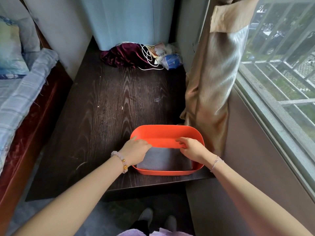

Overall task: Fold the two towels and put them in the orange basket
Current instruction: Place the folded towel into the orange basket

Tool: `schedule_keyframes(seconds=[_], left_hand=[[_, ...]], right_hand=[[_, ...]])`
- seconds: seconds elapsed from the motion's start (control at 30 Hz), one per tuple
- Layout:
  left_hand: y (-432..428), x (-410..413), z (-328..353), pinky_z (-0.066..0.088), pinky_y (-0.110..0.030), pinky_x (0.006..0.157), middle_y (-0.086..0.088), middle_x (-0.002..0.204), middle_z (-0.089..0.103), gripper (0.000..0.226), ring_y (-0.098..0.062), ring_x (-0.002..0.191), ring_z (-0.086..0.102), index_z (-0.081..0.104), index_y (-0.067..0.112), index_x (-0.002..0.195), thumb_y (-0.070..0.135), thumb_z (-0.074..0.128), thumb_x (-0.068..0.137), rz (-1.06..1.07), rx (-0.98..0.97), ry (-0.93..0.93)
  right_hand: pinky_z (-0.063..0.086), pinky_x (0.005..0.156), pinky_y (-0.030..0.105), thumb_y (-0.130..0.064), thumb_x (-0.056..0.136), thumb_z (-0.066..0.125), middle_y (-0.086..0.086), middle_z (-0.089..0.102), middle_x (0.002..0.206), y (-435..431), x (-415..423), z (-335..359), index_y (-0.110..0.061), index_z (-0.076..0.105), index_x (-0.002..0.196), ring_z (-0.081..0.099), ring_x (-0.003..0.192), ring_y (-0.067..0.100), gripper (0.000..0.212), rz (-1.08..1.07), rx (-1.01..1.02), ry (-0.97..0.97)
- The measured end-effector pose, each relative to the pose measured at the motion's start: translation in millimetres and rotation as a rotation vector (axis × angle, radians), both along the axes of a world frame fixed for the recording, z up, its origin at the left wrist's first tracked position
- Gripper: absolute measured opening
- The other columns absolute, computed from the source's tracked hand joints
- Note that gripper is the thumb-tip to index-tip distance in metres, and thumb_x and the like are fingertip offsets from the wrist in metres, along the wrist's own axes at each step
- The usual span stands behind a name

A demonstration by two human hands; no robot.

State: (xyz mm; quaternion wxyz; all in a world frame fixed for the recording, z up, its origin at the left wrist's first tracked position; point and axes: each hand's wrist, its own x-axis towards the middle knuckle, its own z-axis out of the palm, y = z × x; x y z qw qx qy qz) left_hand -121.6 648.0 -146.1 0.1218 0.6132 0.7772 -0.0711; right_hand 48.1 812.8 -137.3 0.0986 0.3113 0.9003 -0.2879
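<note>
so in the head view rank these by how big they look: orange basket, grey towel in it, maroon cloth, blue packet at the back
1. orange basket
2. grey towel, inside the basket and partly hidden by both hands
3. maroon cloth
4. blue packet

The cloth and packet lie farther from the camera, so they may look smaller than they really are.

Left hand (136, 151): reaching forward, palm down, fingers curled.
Right hand (191, 149): palm down, fingertips (179, 140) bent, spread.

both hands cover the upper corners of the folded grey towel (163, 159) in the orange plastic basket (162, 133), so whether one towel or two lie there cannot be told; the fingertips' hold is unclear.
</note>
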Motion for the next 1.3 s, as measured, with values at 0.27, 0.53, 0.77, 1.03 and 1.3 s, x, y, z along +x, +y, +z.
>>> schedule_keyframes(seconds=[0.27,0.53,0.77,1.03,1.3], left_hand=[[8,6,20,0.013,-0.037,0.117,0.003,0.138,0.049,0.048,-0.015,0.132,0.038,0.042,0.021,0.137,0.006,0.034,0.092,-0.038,0.155,-0.061],[12,4,45,0.049,-0.034,0.080,0.004,0.080,0.068,0.020,-0.015,0.081,0.063,0.065,0.018,0.097,0.020,0.045,0.095,0.226,0.551,-0.625],[14,7,56,0.050,-0.034,0.077,0.008,0.060,0.064,0.025,-0.011,0.066,0.063,0.062,0.027,0.075,0.032,0.039,0.085,0.350,0.641,-0.985],[-1,10,91,0.047,-0.026,0.064,-0.007,0.062,0.060,0.025,-0.007,0.057,0.059,0.062,0.010,0.080,0.009,0.042,0.094,0.528,0.727,-1.325],[-49,17,129,0.051,-0.022,0.064,-0.006,0.065,0.059,0.016,-0.001,0.057,0.060,0.061,0.003,0.088,0.008,0.046,0.093,0.583,0.895,-1.240]], right_hand=[[0.045,0.095,0.035,-0.013,0.085,0.050,0.006,0.061,0.122,-16,3,18,-0.017,0.055,0.126,0.056,0.113,0.027,0.041,0.000,0.119,0.078],[0.041,0.067,0.016,-0.020,0.094,0.051,-0.004,0.070,0.089,-41,-2,61,-0.015,0.068,0.098,0.060,0.075,0.005,0.018,-0.272,0.077,0.382],[0.051,0.076,0.028,-0.018,0.096,0.047,0.008,0.071,0.077,-69,-4,70,-0.009,0.070,0.082,0.064,0.071,0.011,0.028,-0.609,-0.160,0.637],[0.049,0.075,0.035,-0.008,0.094,0.044,0.011,0.062,0.067,-97,-1,89,0.000,0.068,0.082,0.058,0.068,0.020,0.028,-0.707,-0.276,0.852],[0.047,0.074,0.027,-0.007,0.091,0.051,0.004,0.056,0.062,-113,-1,119,-0.006,0.067,0.080,0.054,0.066,0.015,0.019,-0.653,-0.469,1.015]])
